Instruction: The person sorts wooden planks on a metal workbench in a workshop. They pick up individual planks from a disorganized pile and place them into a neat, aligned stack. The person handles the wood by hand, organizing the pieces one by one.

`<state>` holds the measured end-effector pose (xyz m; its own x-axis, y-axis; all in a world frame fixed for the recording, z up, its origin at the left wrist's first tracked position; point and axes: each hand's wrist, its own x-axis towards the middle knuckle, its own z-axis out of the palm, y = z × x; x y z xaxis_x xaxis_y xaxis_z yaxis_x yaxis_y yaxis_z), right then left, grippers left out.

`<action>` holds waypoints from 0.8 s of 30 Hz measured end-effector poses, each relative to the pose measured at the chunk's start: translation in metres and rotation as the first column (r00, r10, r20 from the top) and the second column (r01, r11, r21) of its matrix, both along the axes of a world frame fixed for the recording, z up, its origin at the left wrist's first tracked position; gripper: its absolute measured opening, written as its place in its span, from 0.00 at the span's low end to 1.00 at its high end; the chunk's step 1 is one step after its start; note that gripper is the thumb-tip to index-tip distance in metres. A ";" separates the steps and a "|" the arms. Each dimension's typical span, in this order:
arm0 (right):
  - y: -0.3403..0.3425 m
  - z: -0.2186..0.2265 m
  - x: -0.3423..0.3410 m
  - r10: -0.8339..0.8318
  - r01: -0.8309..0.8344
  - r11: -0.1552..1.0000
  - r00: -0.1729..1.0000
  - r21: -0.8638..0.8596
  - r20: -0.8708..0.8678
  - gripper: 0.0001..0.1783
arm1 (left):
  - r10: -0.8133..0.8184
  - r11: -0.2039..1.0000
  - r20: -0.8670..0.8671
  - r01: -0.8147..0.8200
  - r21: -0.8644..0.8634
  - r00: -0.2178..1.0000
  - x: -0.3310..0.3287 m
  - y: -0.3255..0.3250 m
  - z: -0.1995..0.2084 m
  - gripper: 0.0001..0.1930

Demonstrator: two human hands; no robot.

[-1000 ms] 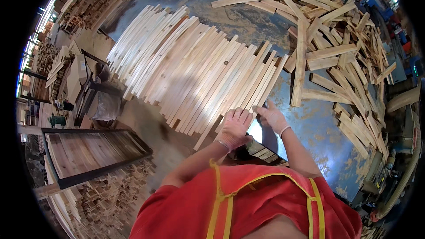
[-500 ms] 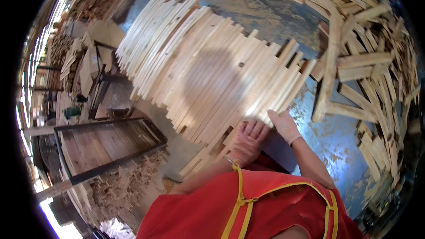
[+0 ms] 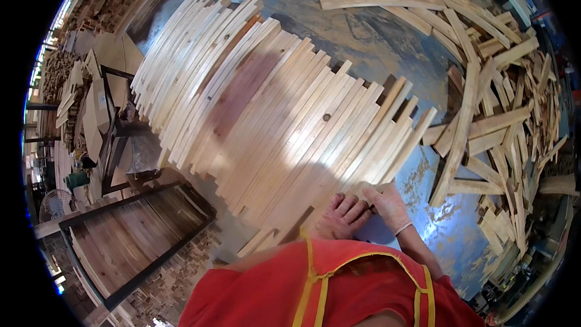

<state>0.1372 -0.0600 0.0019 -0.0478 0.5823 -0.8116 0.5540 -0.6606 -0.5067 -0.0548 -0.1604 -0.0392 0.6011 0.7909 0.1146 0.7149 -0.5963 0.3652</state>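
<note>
Many pale wooden strips (image 3: 266,133) lie side by side in a broad slanting row, their ends uneven. My left hand (image 3: 342,217), in a thin pale glove, is at the row's near end with its fingers stretched out and a little apart. Beside it, my gloved right hand (image 3: 390,207) touches the near ends of the right-hand strips, its thumb pointing out to the left. Its other fingertips are partly hidden. Neither hand shows a strip gripped in it.
A blue-grey, sawdust-marked tabletop (image 3: 417,163) lies under the strips. Loose offcuts (image 3: 466,121) are heaped on the right. At the lower left stands a dark-framed panel of boards (image 3: 139,230), with stacked small wood pieces (image 3: 175,278) beside it. A fan (image 3: 55,206) stands far left.
The view has shifted, so the strips and both hands sit lower in it. My left hand has drawn back a little from the strip ends; my right hand stays against them.
</note>
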 end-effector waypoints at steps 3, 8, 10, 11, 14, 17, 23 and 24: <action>0.029 0.001 -0.075 -0.283 0.330 0.929 0.924 0.168 -0.256 0.39 | 0.107 0.994 0.215 -0.102 -0.033 0.971 -0.059 0.049 0.028 0.31; 0.091 -0.004 -0.199 -0.358 0.410 0.912 0.822 0.025 -0.443 0.45 | 0.104 0.995 0.138 -0.104 -0.006 0.985 -0.188 0.108 0.042 0.30; 0.106 -0.012 -0.244 -0.413 0.425 0.901 0.769 -0.093 -0.488 0.44 | 0.117 0.993 0.078 -0.117 0.005 0.990 -0.241 0.124 0.044 0.31; 0.116 -0.011 -0.265 -0.445 0.432 0.889 0.741 -0.151 -0.503 0.43 | 0.118 0.993 0.051 -0.119 0.010 0.992 -0.266 0.127 0.048 0.31; 0.141 -0.011 -0.320 -0.355 0.326 0.934 0.803 -0.144 -0.479 0.42 | 0.463 0.836 0.046 -0.454 0.308 0.885 -0.368 0.109 0.009 0.27; 0.155 -0.010 -0.352 -0.290 0.277 0.955 0.807 -0.105 -0.515 0.41 | 0.942 -0.104 0.237 -0.877 -0.469 -0.238 -0.504 0.088 -0.032 0.29; 0.171 0.004 -0.341 -0.186 0.178 0.982 0.860 -0.062 -0.476 0.52 | 0.666 -0.048 0.054 -0.116 -0.992 -0.744 -0.483 0.111 0.010 0.28; 0.173 0.009 -0.331 -0.169 0.189 0.982 0.869 -0.004 -0.464 0.52 | 0.652 -0.103 0.044 -0.146 -0.984 -0.757 -0.466 0.103 0.009 0.30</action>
